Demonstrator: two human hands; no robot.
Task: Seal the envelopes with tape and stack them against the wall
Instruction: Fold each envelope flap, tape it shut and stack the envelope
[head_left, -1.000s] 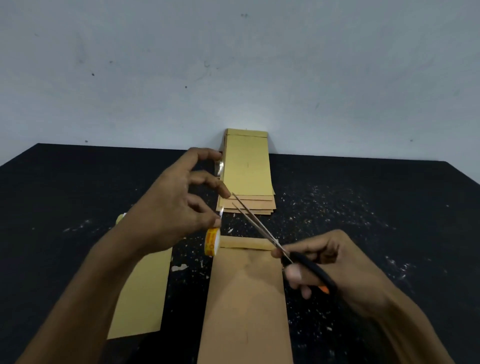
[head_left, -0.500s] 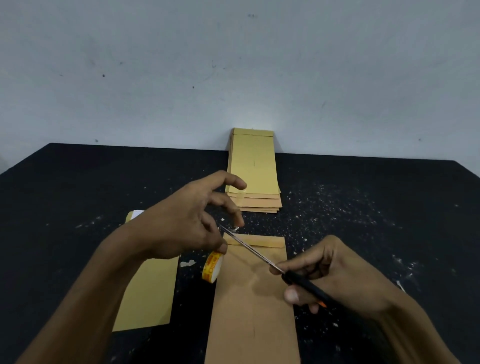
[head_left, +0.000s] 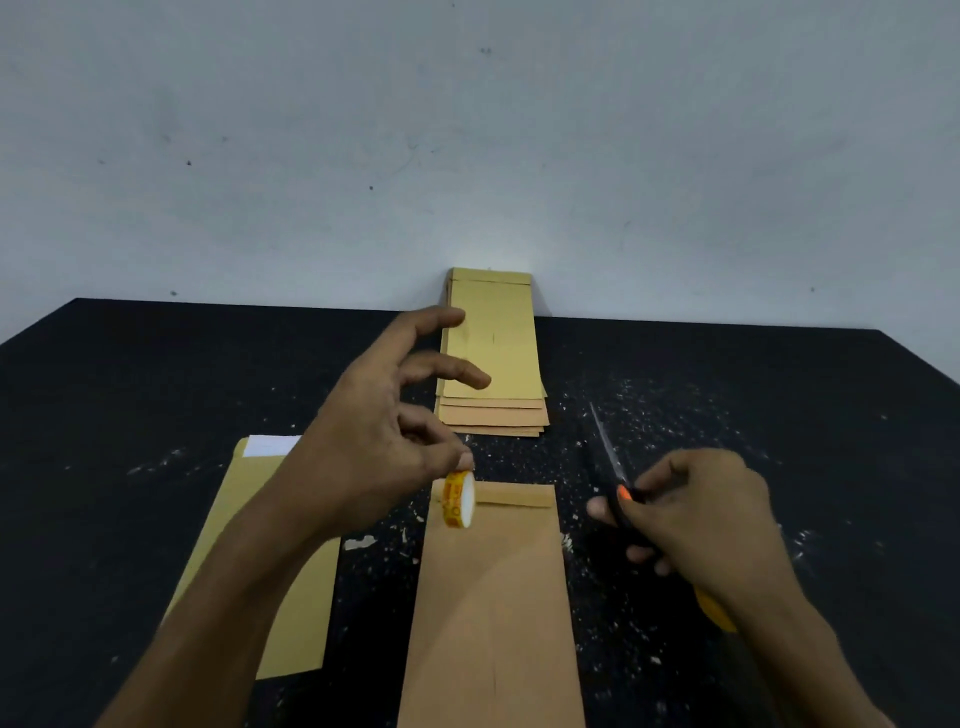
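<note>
A brown envelope (head_left: 493, 597) lies lengthwise in front of me, its folded flap at the far end. My left hand (head_left: 384, 436) hovers over its top left corner and pinches a small yellow tape roll (head_left: 458, 500) between thumb and a finger; the other fingers are spread. My right hand (head_left: 696, 525) is to the right of the envelope and grips black-and-orange scissors (head_left: 613, 467), blades pointing away from me over the table. A stack of envelopes (head_left: 493, 364) leans flat against the wall at the back centre.
Another yellow envelope (head_left: 291, 613) with a white sheet sticking out lies on the left, partly under my left forearm. The black table (head_left: 156, 395) is speckled with white scraps. The grey wall (head_left: 467, 156) closes off the far edge.
My right hand has pulled the scissors away from the tape, to the right of the envelope. The tape roll now hangs over the envelope's top left corner, and my left fingers have spread.
</note>
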